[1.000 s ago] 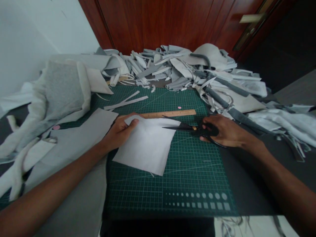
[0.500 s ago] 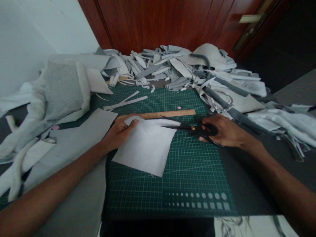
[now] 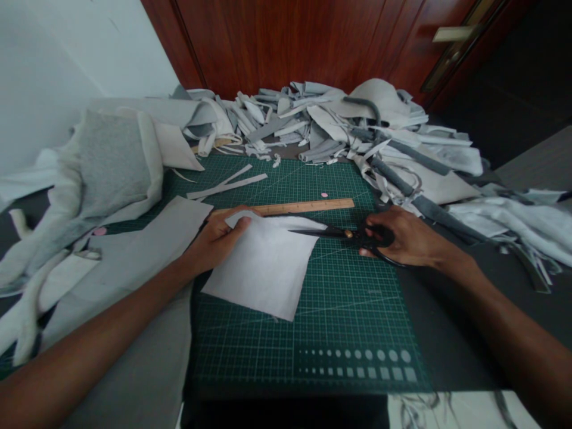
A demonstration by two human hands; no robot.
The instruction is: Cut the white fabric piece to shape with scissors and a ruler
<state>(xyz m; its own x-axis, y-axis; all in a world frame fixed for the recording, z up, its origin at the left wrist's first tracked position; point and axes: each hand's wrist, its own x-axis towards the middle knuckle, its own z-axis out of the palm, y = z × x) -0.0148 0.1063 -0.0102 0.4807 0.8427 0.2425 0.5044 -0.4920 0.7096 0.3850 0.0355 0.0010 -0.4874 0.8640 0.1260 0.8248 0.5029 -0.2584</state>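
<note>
My left hand (image 3: pixel 220 238) pinches the upper left corner of a whitish piece of leather or fabric (image 3: pixel 266 265), thumb on top. In my right hand (image 3: pixel 393 235) is a pair of black scissors (image 3: pixel 353 235), fingers wrapped around the handles. The blades point left across the top right part of the piece, with a narrow strip above the lower blade still joined toward my left hand. Part of the upper blade lies along the far edge. Behind the piece, a wooden ruler (image 3: pixel 308 206) lies on the green cutting mat (image 3: pixel 348 310).
Thin cut strips (image 3: pixel 232 186) lie on the mat's far left. A heap of grey and white scraps (image 3: pixel 286 119) spreads along the back and right. Larger grey sheets (image 3: pixel 147 333) and a folded fleecy piece (image 3: pixel 111 155) occupy the left side. A pink chalk-like disc (image 3: pixel 324 195) sits behind the ruler.
The scissor blades have shifted slightly relative to the piece, the upper blade now lying lower along its far edge. Both hands stay almost in place.
</note>
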